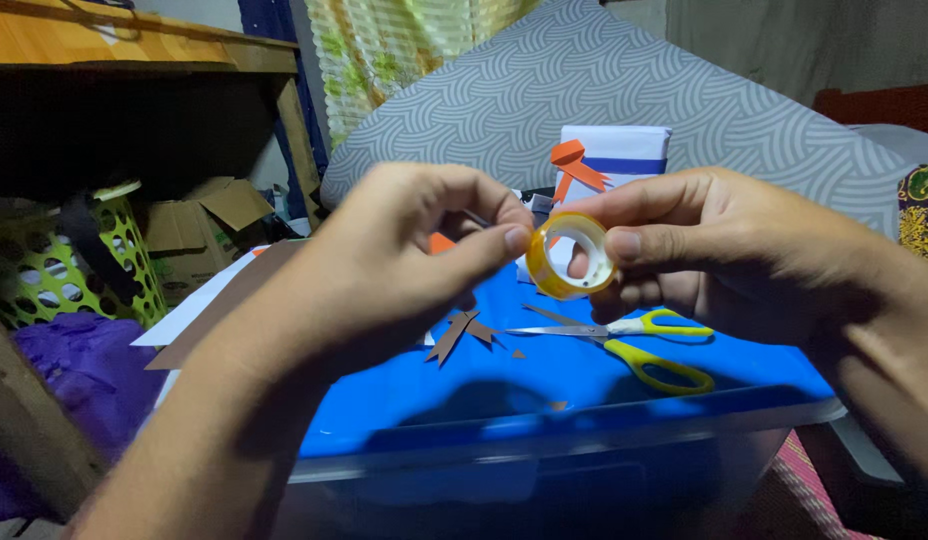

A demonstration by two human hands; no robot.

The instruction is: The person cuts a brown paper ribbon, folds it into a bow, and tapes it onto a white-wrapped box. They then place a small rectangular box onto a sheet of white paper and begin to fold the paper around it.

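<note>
Right hand [724, 245] pinches small clear tape roll [574, 255] over blue bin lid [584, 385]; left hand [424, 245] picks its edge with thumb and forefinger. Risk: tape end splits or restick; scissors [634, 345] lie below.

Both hands up over the blue bin lid [584, 385]: right hand [724, 250] pinching a clear tape roll [574, 255], left hand [414, 245] thumb at its edge. Yellow-handled scissors [634, 345] and brown paper scraps [462, 332] lying below.

Both forearms bare, no sleeves; left hand [404, 250], right hand [724, 250] without rings or gloves; nails short.
</note>
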